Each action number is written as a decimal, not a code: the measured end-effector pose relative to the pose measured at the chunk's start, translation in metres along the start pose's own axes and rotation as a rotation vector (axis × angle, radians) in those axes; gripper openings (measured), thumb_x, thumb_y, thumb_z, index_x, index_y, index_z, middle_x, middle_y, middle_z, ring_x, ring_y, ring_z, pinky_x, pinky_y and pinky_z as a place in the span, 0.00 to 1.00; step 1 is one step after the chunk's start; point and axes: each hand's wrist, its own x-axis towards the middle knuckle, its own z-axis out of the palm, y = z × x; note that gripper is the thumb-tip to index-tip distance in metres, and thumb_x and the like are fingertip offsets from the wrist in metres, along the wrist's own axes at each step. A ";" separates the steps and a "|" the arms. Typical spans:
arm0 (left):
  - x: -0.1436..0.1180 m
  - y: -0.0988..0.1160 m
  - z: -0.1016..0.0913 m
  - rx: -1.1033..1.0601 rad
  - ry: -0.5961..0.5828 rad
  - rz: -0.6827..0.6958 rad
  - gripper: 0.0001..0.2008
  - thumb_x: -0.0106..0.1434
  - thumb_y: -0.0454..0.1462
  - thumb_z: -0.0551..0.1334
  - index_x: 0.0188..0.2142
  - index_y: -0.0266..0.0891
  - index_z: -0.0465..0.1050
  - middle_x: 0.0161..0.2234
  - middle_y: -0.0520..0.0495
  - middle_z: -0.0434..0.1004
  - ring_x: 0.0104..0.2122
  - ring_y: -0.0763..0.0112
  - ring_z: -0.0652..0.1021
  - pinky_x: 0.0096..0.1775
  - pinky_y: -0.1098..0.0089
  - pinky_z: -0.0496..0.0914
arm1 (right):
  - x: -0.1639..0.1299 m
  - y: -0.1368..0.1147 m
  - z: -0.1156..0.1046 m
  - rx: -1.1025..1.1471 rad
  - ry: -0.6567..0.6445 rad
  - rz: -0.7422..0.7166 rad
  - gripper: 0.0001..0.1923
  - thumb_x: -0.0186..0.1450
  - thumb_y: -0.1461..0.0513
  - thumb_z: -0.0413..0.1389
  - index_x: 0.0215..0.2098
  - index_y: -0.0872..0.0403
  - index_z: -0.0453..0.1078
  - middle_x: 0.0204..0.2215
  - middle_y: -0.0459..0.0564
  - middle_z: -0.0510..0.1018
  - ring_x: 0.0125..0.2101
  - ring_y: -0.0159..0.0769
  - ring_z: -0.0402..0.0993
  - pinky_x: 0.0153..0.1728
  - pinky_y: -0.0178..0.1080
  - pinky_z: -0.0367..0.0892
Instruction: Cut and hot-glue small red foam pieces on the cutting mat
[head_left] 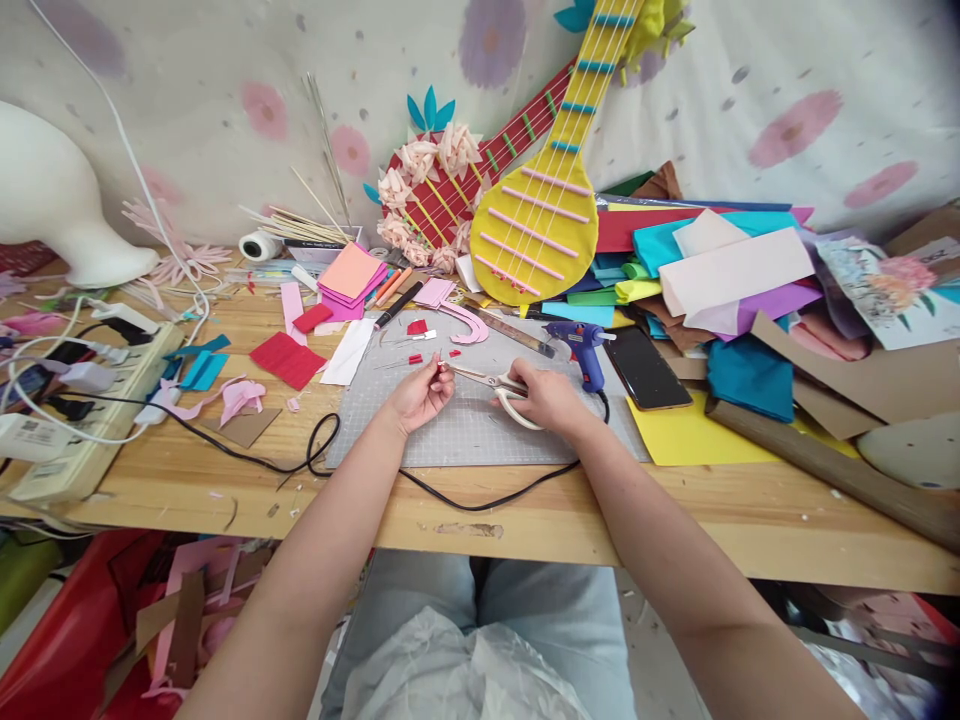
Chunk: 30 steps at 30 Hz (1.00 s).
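scissors (491, 381) in right hand (547, 398); left hand (421, 395) pinching red scrap (434, 365)

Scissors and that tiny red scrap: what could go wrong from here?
1. The left hand pinches a small red piece right at the tips of the scissors held by the right hand; fingertips could get nicked.
2. The piece is tiny, so it may slip or be cut crooked.
3. The glue gun stands close by the right hand, its black cord trailing under the wrist; a snag could topple it.

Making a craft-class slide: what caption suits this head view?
Left hand pinches a small red scrap at the scissors held by the right hand over a grey cutting mat.
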 end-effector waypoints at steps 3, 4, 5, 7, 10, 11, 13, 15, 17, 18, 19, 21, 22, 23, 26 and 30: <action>0.000 -0.001 0.001 -0.005 0.015 -0.012 0.16 0.64 0.37 0.50 0.23 0.31 0.65 0.20 0.53 0.57 0.17 0.86 0.58 0.21 0.84 0.63 | 0.000 -0.001 0.000 0.007 0.012 0.008 0.13 0.56 0.51 0.53 0.33 0.51 0.61 0.23 0.46 0.73 0.23 0.34 0.66 0.22 0.33 0.48; 0.000 -0.001 0.001 -0.005 0.018 -0.013 0.15 0.64 0.36 0.50 0.23 0.31 0.65 0.20 0.53 0.57 0.17 0.85 0.58 0.20 0.84 0.62 | 0.000 -0.001 0.000 0.011 0.014 0.009 0.13 0.56 0.51 0.52 0.33 0.51 0.61 0.23 0.46 0.73 0.23 0.34 0.66 0.22 0.33 0.48; 0.000 -0.001 0.001 -0.003 0.019 -0.011 0.15 0.64 0.36 0.50 0.23 0.31 0.65 0.20 0.53 0.57 0.17 0.85 0.58 0.20 0.84 0.62 | 0.000 -0.001 0.000 0.013 0.015 0.010 0.13 0.56 0.51 0.52 0.32 0.51 0.61 0.23 0.46 0.73 0.23 0.34 0.66 0.22 0.33 0.48; 0.000 -0.001 0.001 0.005 0.017 -0.001 0.16 0.64 0.36 0.50 0.23 0.31 0.66 0.20 0.53 0.58 0.17 0.85 0.58 0.21 0.84 0.63 | 0.000 -0.001 0.000 0.014 0.013 0.008 0.14 0.56 0.50 0.53 0.32 0.51 0.61 0.23 0.46 0.73 0.23 0.34 0.66 0.22 0.33 0.48; 0.000 -0.001 0.000 0.020 0.006 0.007 0.17 0.65 0.36 0.49 0.23 0.31 0.66 0.20 0.52 0.58 0.17 0.86 0.58 0.21 0.83 0.64 | 0.000 -0.001 0.000 0.010 0.005 0.007 0.15 0.56 0.49 0.53 0.32 0.51 0.60 0.23 0.46 0.73 0.23 0.34 0.66 0.22 0.33 0.48; 0.000 -0.001 0.000 0.024 0.003 0.008 0.17 0.65 0.36 0.48 0.23 0.31 0.66 0.20 0.52 0.58 0.17 0.86 0.58 0.21 0.84 0.64 | 0.000 0.000 0.000 0.008 0.004 0.007 0.15 0.56 0.49 0.53 0.32 0.51 0.60 0.23 0.46 0.73 0.23 0.34 0.66 0.22 0.33 0.48; 0.000 -0.001 0.000 0.034 -0.001 0.013 0.17 0.65 0.36 0.48 0.23 0.31 0.66 0.20 0.52 0.58 0.17 0.86 0.59 0.21 0.84 0.63 | 0.000 0.000 0.001 0.005 0.005 0.010 0.15 0.56 0.49 0.52 0.32 0.51 0.61 0.23 0.46 0.73 0.23 0.34 0.66 0.22 0.33 0.48; 0.000 -0.002 0.001 0.045 0.000 0.019 0.17 0.65 0.36 0.48 0.23 0.31 0.66 0.20 0.52 0.58 0.17 0.85 0.59 0.21 0.84 0.63 | 0.000 0.000 0.001 0.007 0.005 0.009 0.14 0.56 0.50 0.52 0.32 0.51 0.61 0.23 0.46 0.73 0.23 0.34 0.66 0.22 0.33 0.48; 0.000 -0.002 0.001 0.057 0.001 0.025 0.16 0.64 0.36 0.49 0.23 0.32 0.66 0.20 0.52 0.58 0.17 0.85 0.59 0.21 0.83 0.63 | -0.001 0.000 0.001 0.015 0.001 0.003 0.14 0.57 0.50 0.52 0.32 0.51 0.61 0.24 0.46 0.73 0.23 0.34 0.66 0.22 0.33 0.48; 0.000 -0.002 0.001 0.064 0.001 0.028 0.16 0.64 0.36 0.50 0.23 0.32 0.66 0.20 0.52 0.58 0.17 0.85 0.59 0.21 0.83 0.63 | -0.001 0.000 0.001 0.020 0.000 0.000 0.14 0.57 0.50 0.52 0.32 0.51 0.61 0.24 0.46 0.73 0.23 0.34 0.66 0.22 0.33 0.48; 0.000 -0.002 0.001 0.070 0.000 0.031 0.15 0.64 0.36 0.50 0.23 0.32 0.66 0.20 0.52 0.58 0.17 0.85 0.59 0.21 0.83 0.62 | -0.001 0.001 0.001 0.024 0.001 -0.003 0.14 0.56 0.50 0.52 0.32 0.51 0.61 0.24 0.46 0.73 0.23 0.34 0.66 0.22 0.33 0.48; -0.001 -0.002 0.001 0.083 -0.001 0.033 0.15 0.64 0.36 0.50 0.24 0.32 0.66 0.20 0.53 0.58 0.17 0.85 0.58 0.21 0.83 0.62 | -0.001 0.001 0.000 0.027 0.007 -0.008 0.14 0.56 0.49 0.52 0.31 0.51 0.61 0.24 0.46 0.73 0.23 0.34 0.66 0.23 0.33 0.48; -0.001 -0.002 0.000 0.089 -0.003 0.032 0.15 0.64 0.36 0.50 0.23 0.32 0.66 0.20 0.53 0.58 0.17 0.85 0.58 0.20 0.84 0.61 | -0.001 0.001 0.000 0.029 0.013 -0.011 0.14 0.56 0.49 0.52 0.31 0.51 0.61 0.24 0.46 0.73 0.23 0.34 0.65 0.23 0.33 0.48; -0.001 -0.002 0.000 0.093 -0.004 0.032 0.15 0.64 0.36 0.50 0.23 0.32 0.65 0.20 0.53 0.58 0.17 0.85 0.58 0.20 0.84 0.61 | -0.001 0.001 0.000 0.031 0.018 -0.015 0.15 0.56 0.49 0.52 0.30 0.51 0.61 0.24 0.46 0.73 0.23 0.34 0.65 0.23 0.33 0.48; -0.001 -0.002 0.000 0.101 -0.015 0.034 0.16 0.64 0.36 0.49 0.23 0.32 0.64 0.20 0.53 0.57 0.17 0.85 0.58 0.20 0.84 0.61 | -0.001 0.002 -0.001 0.043 0.025 -0.027 0.15 0.56 0.49 0.52 0.29 0.51 0.61 0.23 0.46 0.73 0.22 0.33 0.64 0.23 0.33 0.48; -0.001 -0.001 0.000 0.082 -0.022 0.021 0.16 0.64 0.37 0.50 0.23 0.32 0.64 0.19 0.54 0.57 0.16 0.86 0.58 0.20 0.84 0.62 | -0.001 0.003 -0.002 0.058 0.008 -0.033 0.15 0.56 0.48 0.52 0.29 0.51 0.60 0.23 0.46 0.73 0.22 0.33 0.64 0.23 0.33 0.48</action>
